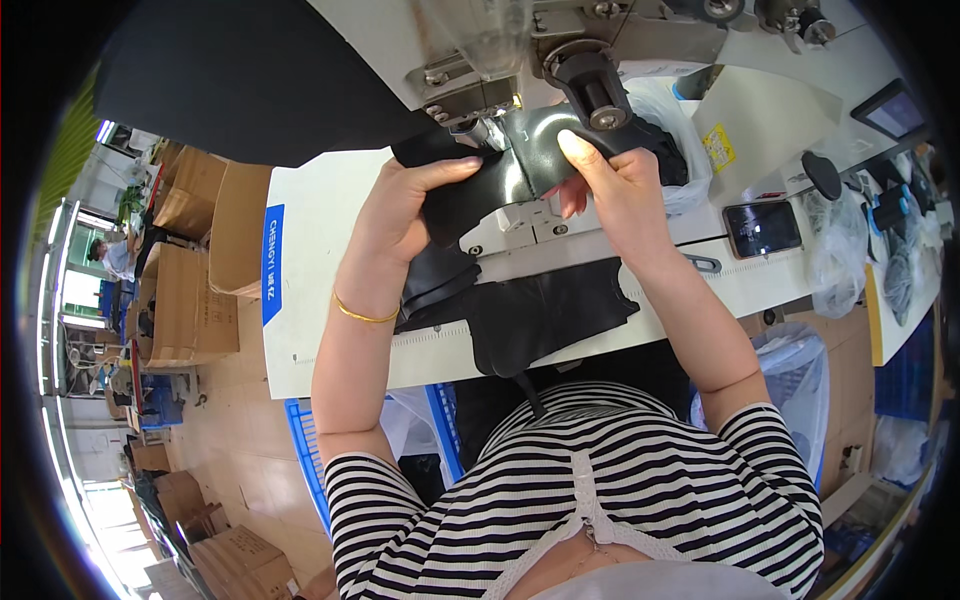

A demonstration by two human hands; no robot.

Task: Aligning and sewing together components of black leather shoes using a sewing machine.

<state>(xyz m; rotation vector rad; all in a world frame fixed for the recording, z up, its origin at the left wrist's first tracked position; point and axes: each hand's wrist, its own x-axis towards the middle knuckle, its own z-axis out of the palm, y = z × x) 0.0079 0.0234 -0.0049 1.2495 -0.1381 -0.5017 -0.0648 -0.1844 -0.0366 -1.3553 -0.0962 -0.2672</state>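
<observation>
The person wears a ribbed-looking top (650, 470) in black and white horizontal stripes, with short sleeves ending above the elbows. A narrow whitish strip (583, 480) runs down the middle of the chest, meeting a pale, scalloped trim (530, 555) along the open neckline. A thin necklace (592, 545) hangs there. Above the bare left hand (400, 212) sits a slim gold-coloured bracelet (365, 316); the right hand (632, 200) is bare too.
</observation>
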